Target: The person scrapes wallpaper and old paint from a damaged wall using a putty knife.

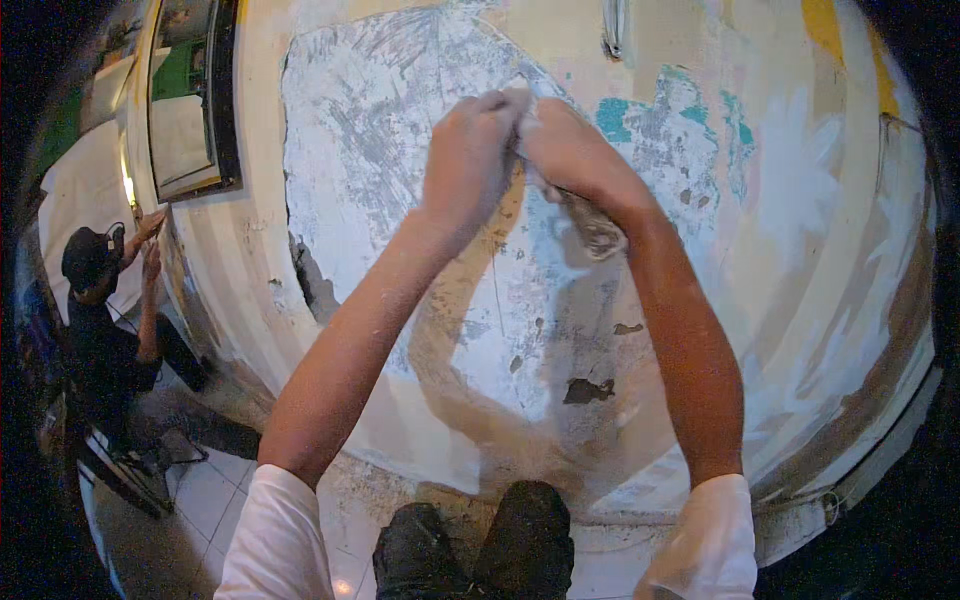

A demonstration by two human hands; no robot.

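My left hand (472,154) and my right hand (574,142) meet in front of a patched wall (360,150), fingers curled in against each other. Between them is a crumpled, see-through plastic bag (596,229), whose lower part hangs under my right wrist. A small whitish bit shows at the fingertips; blur hides what it is. The wall behind has rough white and grey filler, turquoise paint remnants (615,120) and chipped holes (589,390). Shadows of my arms fall on it.
At the left a person in a dark cap (90,259) sits by the wall, hands raised near a dark-framed window (225,97). A metal fitting (613,34) hangs at the top. Below are my dark-clad knees (525,532), a ledge along the wall's foot (637,529) and floor tiles (202,487).
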